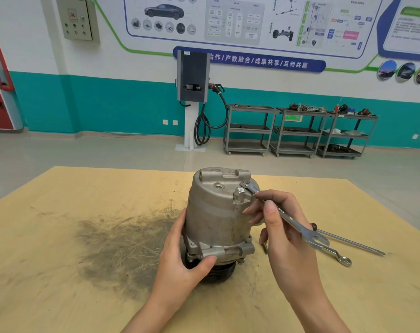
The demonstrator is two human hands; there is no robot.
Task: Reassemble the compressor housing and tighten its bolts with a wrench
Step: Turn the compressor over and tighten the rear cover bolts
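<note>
A: Obs., far left of the wooden table (pixel 60 272): a dark smudged patch (pixel 122 248) on the board, to the left of the work.

B: Left hand (pixel 180 258)?

A: Wrapped round the lower left of the compressor housing (pixel 218 217), fingers behind, thumb curled onto the flange near the base. It grips the housing. The housing stands upright near the table's middle, black pulley (pixel 218 272) underneath, against the board.

B: Top of the housing?

A: A bolt (pixel 240 189) shows on the upper right lug. The ring end of the wrench (pixel 286 216) sits at a bolt position just behind it; whether it is fully seated I cannot tell.

B: Right hand (pixel 283 229)?

A: Pinching the wrench shank between thumb and fingers, just right of the housing. The wrench slopes down to the right, its open end free above the table.

B: Further right?

A: A second wrench (pixel 336 255) and a long screwdriver (pixel 348 241) lie on the board, crossing under the held wrench's open end. Behind, three grey carts (pixel 298 131) stand along the wall.
</note>
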